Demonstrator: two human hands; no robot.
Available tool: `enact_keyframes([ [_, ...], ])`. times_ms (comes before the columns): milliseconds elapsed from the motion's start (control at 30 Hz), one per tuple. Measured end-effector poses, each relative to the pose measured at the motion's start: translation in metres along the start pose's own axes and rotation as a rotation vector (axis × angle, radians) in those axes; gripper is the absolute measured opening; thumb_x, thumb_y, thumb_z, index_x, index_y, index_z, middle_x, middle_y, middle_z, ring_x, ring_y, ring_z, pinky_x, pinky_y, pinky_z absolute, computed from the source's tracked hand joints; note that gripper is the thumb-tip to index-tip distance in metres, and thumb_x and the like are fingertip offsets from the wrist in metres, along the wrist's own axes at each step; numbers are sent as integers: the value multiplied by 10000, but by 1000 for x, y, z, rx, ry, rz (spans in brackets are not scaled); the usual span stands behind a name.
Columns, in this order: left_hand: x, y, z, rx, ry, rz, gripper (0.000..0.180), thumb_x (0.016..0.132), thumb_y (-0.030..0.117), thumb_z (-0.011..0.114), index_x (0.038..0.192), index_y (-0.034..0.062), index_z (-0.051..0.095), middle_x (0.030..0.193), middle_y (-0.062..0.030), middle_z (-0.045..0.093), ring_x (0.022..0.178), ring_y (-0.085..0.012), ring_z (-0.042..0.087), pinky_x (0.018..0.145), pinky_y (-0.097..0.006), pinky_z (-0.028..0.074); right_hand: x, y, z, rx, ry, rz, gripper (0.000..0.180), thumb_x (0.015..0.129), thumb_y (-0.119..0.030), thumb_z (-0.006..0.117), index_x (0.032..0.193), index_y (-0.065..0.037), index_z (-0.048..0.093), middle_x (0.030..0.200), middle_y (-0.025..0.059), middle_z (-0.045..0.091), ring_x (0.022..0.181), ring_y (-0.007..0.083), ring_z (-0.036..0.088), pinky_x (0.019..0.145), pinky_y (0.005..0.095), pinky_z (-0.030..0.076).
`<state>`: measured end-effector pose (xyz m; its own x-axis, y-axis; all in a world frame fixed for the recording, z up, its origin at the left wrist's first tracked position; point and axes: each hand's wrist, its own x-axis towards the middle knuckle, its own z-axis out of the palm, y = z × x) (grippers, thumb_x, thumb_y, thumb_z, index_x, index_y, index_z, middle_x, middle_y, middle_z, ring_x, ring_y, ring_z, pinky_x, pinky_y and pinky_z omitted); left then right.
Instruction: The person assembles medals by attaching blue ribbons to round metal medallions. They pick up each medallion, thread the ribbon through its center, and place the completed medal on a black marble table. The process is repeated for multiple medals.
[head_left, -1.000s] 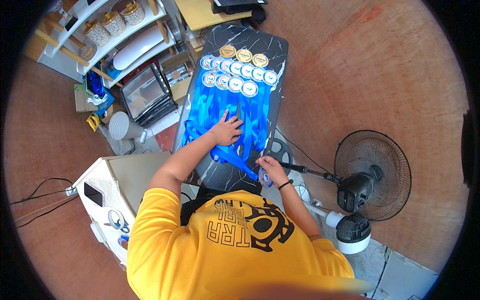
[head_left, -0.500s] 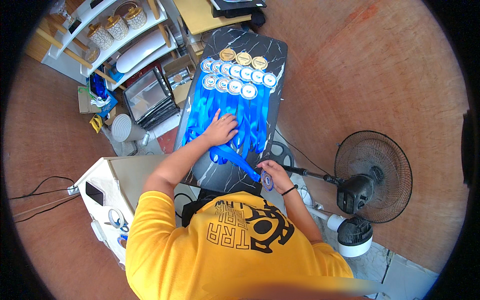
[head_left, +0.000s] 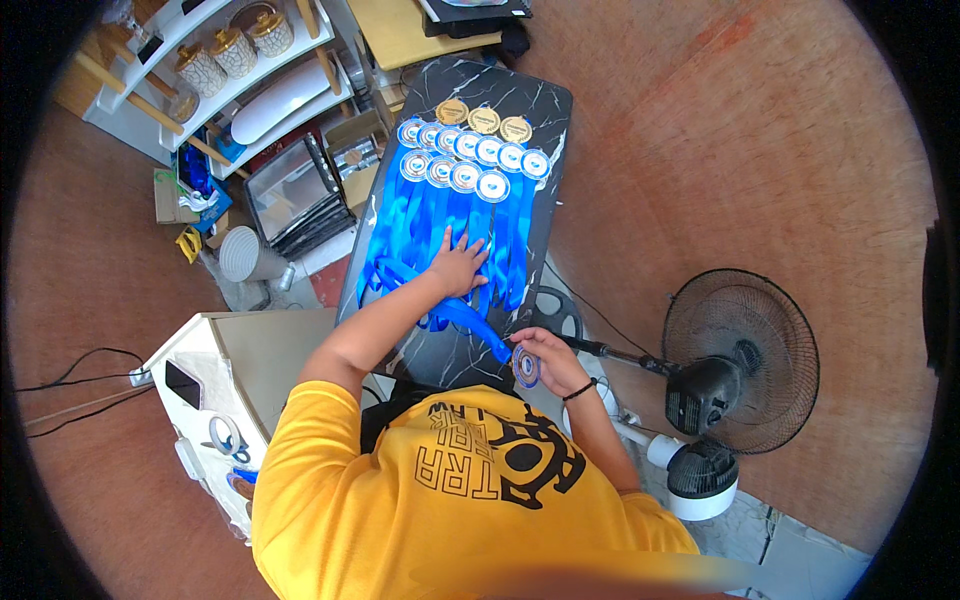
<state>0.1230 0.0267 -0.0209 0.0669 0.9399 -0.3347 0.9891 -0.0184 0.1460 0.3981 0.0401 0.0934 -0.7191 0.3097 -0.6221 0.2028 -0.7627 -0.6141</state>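
A dark marbled bench (head_left: 545, 105) is seen from above, with a person in a yellow shirt (head_left: 450, 500) at its near end.

The left hand (head_left: 458, 266) is laid flat, fingers spread, on a bundle of blue ribbons (head_left: 440, 215) that runs along the bench. The palm is pressed down on the ribbons near their lower ends.

The right hand (head_left: 550, 362) is held at the near right edge of the bench. A round medal (head_left: 526, 367) (blue-rimmed, with a pale centre) is pinched between its fingers. A blue ribbon (head_left: 470, 322) is attached to this medal and is drawn up and to the left, toward the left hand. A dark band is worn on the right wrist.

At the far end of the bench, two rows of blue-rimmed medals (head_left: 470, 160) are laid side by side, with their ribbons trailing toward the person. Three gold medals (head_left: 484, 117) are placed just beyond them.

To the right of the bench, a black standing fan (head_left: 740, 350) is seen on the reddish floor, and a smaller white fan (head_left: 700, 480) lies near it. To the left, a white cabinet (head_left: 240, 350) is placed beside the person, with scissors (head_left: 225, 437) (blue-handled) on its side. A white shelf (head_left: 250, 60) carrying patterned jars is visible at the upper left.
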Motion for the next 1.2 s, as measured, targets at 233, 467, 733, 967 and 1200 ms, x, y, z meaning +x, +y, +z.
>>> enact_keyframes([
  [233, -58, 17, -22, 14, -197, 208, 496, 933, 578, 478, 1307, 290, 632, 1565, -25, 358, 1486, -354, 192, 1097, -751, -3, -22, -35, 2, 102, -249, -94, 364, 864, -6, 671, 1206, 11, 550, 1121, 113, 649, 1017, 190, 654, 879, 315, 543],
  [467, -93, 44, -68, -724, -315, 242, 564, 986, 561, 414, 1366, 175, 567, 1475, -69, 486, 1417, -302, 354, 1148, -602, 86, -40, -61, 5, 94, -493, -241, 340, 765, 97, 735, 1072, 18, 614, 976, 92, 686, 895, 175, 687, 812, 291, 554],
  [733, -96, 95, -60, -1922, -38, 432, 642, 1003, 544, 422, 1329, -2, 511, 1103, -91, 631, 987, -154, 595, 921, -318, 460, -11, -63, 16, 257, 80, -252, 225, 896, -13, 662, 1097, -29, 561, 1024, 97, 673, 893, 182, 685, 724, 293, 591],
  [967, -98, 121, -27, -1806, -89, 62, 317, 1061, 241, 451, 1219, 14, 606, 876, -57, 677, 762, -117, 607, 742, -265, 500, 53, -78, -34, 146, 256, -290, 215, 899, -60, 675, 1075, -66, 553, 963, 56, 664, 858, 173, 662, 744, 309, 563],
  [1200, -64, 117, -13, -1802, 69, -348, 312, 1056, 253, 454, 1149, 10, 627, 821, -79, 691, 686, -121, 616, 658, -269, 494, 217, -132, -87, -209, 482, -273, 254, 823, 34, 725, 1043, -42, 623, 868, 66, 682, 710, 155, 666, 578, 269, 558],
])
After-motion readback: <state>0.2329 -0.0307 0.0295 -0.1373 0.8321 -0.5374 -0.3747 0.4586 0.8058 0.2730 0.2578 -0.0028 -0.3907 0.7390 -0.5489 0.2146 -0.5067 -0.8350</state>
